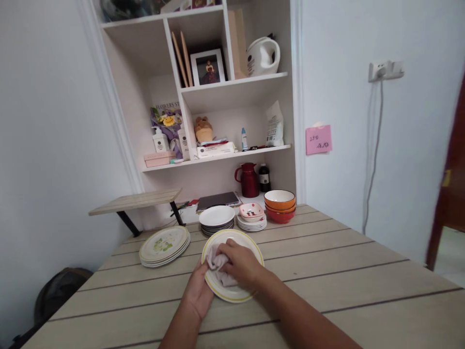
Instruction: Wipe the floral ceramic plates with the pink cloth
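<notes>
White with a yellow band, the round plate (pixel 247 243) sits in both hands over the wood-plank desk (pixel 334 281); can't tell if its underside touches down anywhere. Call it the clock's centre. The left hand (pixel 199 293) grips its edge around 8 o'clock, thumb by the rim, the other fingers mostly hidden by the plate. The right hand (pixel 242 264) comes in from 4 o'clock, fingers bunched together and clamped on a crumpled pale pinkish cloth (pixel 214 259), which is pressed right onto the plate's face.

Between 9 and 10 o'clock there's a stack of cream round plates with a green pattern (pixel 167 242). At 11 it's a white round plate on top of darker ones (pixel 217 215), then a pink spotted little bowl (pixel 251 212) on small white plates just past 12, and nested orange and red bowls (pixel 279 206) at 1.
</notes>
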Tool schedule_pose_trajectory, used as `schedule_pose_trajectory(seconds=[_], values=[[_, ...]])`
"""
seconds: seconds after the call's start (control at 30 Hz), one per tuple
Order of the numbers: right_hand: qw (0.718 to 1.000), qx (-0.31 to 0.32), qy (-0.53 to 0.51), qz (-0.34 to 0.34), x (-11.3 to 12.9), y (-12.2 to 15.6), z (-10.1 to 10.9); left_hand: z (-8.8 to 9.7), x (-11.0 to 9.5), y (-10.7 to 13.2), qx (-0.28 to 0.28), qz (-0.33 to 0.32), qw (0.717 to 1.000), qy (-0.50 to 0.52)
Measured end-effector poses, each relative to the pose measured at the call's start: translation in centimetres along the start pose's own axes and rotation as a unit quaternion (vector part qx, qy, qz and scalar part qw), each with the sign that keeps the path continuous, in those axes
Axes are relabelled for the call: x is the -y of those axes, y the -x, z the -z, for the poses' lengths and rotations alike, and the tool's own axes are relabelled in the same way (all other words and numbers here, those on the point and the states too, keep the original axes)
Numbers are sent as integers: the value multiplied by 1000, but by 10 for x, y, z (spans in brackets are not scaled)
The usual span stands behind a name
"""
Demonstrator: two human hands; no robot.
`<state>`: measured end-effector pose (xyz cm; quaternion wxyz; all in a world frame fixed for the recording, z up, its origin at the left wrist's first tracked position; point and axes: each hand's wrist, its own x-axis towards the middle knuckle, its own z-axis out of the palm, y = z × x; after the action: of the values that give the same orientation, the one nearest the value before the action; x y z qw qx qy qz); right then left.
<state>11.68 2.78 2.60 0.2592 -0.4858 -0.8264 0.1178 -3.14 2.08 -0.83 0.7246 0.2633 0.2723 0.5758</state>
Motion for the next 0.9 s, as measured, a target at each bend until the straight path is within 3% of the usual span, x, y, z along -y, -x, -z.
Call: schedule_pose_trajectory(seconds=[0.13, 0.23, 0.33, 0.43, 0.57, 0.67, 0.83, 0.9], values=[[997, -38, 18, -69, -27, -3, 16, -1, 0, 3, 6, 13, 1000, -1], [995, -8, 25, -94, -46, 1, 28, -2, 0, 5, 3, 14, 1000, -6], [995, 69, 15, -63, -51, 8, 33, -2, 0, 5, -13, 13, 1000, -22], [993, 118, -3, -6, -37, 11, 25, -1, -1, 4, -9, 15, 1000, -19], [998, 53, 0, 26, -4, 7, 4, 1, 0, -1, 15, 14, 1000, 5], [1000, 1, 11, 21, 6, 1, -1, 2, 1, -4, 15, 8, 1000, 8], [996, -61, 35, -57, -21, -6, 15, -1, 0, 1, 5, 24, 1000, -15], [993, -59, 42, -93, -37, -6, 23, -3, -1, 4, -1, 31, 999, -22]])
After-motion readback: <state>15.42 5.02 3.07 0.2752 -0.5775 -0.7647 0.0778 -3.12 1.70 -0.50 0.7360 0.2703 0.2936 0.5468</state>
